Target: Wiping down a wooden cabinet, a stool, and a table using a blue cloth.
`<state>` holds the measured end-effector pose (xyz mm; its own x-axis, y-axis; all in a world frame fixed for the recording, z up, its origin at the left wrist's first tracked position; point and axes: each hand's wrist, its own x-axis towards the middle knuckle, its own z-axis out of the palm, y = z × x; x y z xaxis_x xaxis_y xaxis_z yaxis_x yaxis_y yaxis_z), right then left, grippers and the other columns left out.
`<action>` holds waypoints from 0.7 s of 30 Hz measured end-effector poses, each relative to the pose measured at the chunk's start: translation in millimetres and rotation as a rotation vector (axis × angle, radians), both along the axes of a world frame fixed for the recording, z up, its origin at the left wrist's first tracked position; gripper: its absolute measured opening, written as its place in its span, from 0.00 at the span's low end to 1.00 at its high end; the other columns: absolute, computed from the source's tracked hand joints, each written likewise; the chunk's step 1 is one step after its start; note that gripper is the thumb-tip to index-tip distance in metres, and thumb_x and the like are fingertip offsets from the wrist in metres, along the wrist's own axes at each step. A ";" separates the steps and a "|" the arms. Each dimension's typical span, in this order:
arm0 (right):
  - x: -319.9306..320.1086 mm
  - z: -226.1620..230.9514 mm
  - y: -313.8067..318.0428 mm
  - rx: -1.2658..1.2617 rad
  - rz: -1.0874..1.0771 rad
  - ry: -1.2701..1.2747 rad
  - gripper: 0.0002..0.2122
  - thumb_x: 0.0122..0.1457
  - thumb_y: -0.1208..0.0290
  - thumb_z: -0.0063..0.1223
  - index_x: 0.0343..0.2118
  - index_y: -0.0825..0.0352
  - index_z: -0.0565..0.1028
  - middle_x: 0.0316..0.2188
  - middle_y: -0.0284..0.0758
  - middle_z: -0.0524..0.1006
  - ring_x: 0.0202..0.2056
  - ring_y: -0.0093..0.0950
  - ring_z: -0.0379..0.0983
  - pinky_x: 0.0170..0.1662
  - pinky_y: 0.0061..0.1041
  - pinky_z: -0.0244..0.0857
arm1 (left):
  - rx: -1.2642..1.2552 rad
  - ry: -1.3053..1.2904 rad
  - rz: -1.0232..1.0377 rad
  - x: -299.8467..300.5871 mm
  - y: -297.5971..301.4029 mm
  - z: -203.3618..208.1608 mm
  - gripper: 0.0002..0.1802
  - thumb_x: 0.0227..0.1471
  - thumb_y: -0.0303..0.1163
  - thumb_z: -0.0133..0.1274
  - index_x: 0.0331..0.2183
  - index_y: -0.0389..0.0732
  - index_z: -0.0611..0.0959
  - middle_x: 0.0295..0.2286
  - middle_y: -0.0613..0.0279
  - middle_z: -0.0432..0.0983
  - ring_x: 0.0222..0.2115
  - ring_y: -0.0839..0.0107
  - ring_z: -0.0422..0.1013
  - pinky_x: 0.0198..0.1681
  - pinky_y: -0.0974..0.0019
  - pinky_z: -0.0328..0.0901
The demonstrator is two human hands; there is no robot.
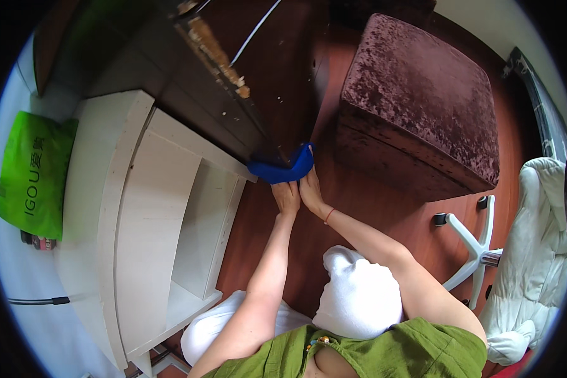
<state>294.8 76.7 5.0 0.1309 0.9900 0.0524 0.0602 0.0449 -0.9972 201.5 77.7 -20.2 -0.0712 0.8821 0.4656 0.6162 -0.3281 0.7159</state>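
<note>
green bag (pixel 34 173) beside white cabinet (pixel 148 179); maroon ottoman (pixel 419 104) near white chair (pixel 529 252).

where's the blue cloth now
In the head view, the blue cloth is just above the middle, at the near corner of the dark furniture, with the left hand and right hand against it and the white cabinet to its left.

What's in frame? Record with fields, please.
Left hand: touching a soft-looking blue piece, grip unclear
Right hand: touching the same piece
Blue piece: at a corner of the dark-brown wooden furniture
Left side: off-white boxy cabinet, bright-green bag
Right side: maroon velvety cube-shaped ottoman, white wheeled chair base
Floor: reddish-brown, wood-look
</note>
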 end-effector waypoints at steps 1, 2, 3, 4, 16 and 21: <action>-4.6 14.7 2.7 0.009 -0.001 0.023 0.30 0.75 0.58 0.28 0.73 0.68 0.42 0.74 0.44 0.42 0.74 0.39 0.37 0.74 0.33 0.34 | 0.009 0.023 -0.001 -6.4 3.4 5.3 0.31 0.69 0.49 0.38 0.58 0.33 0.73 0.57 0.38 0.68 0.60 0.37 0.58 0.63 0.39 0.50; -9.8 30.9 8.0 0.134 0.007 0.059 0.30 0.74 0.60 0.31 0.72 0.69 0.43 0.74 0.44 0.42 0.74 0.39 0.37 0.74 0.33 0.34 | 0.062 0.063 0.033 -12.7 7.5 11.6 0.30 0.68 0.48 0.41 0.58 0.32 0.72 0.56 0.38 0.69 0.59 0.39 0.60 0.62 0.41 0.53; -14.1 49.8 12.3 0.253 0.011 0.089 0.30 0.73 0.61 0.33 0.72 0.70 0.43 0.74 0.45 0.42 0.74 0.40 0.37 0.74 0.33 0.33 | 0.109 0.098 0.066 -17.8 9.4 16.7 0.30 0.68 0.47 0.44 0.57 0.31 0.72 0.55 0.39 0.70 0.58 0.42 0.63 0.61 0.43 0.55; -9.5 61.9 16.1 0.360 0.004 0.102 0.31 0.72 0.63 0.35 0.72 0.71 0.43 0.74 0.46 0.42 0.74 0.40 0.37 0.74 0.34 0.33 | 0.103 0.098 0.051 -9.3 11.4 30.3 0.30 0.68 0.47 0.44 0.57 0.31 0.72 0.55 0.39 0.70 0.58 0.42 0.63 0.61 0.43 0.55; 16.0 334.0 84.5 1.156 0.033 -0.008 0.34 0.65 0.68 0.46 0.71 0.72 0.49 0.74 0.50 0.43 0.74 0.49 0.33 0.73 0.44 0.30 | 0.553 -0.563 -0.228 15.1 76.1 324.4 0.41 0.66 0.41 0.53 0.67 0.31 0.54 0.66 0.44 0.52 0.67 0.56 0.53 0.69 0.51 0.49; 22.7 361.4 125.7 1.233 -0.142 -0.043 0.35 0.61 0.67 0.48 0.71 0.67 0.52 0.72 0.50 0.49 0.73 0.49 0.39 0.73 0.48 0.37 | 0.904 0.553 0.278 21.7 64.7 369.9 0.49 0.65 0.39 0.50 0.70 0.34 0.36 0.69 0.34 0.26 0.70 0.36 0.24 0.70 0.37 0.27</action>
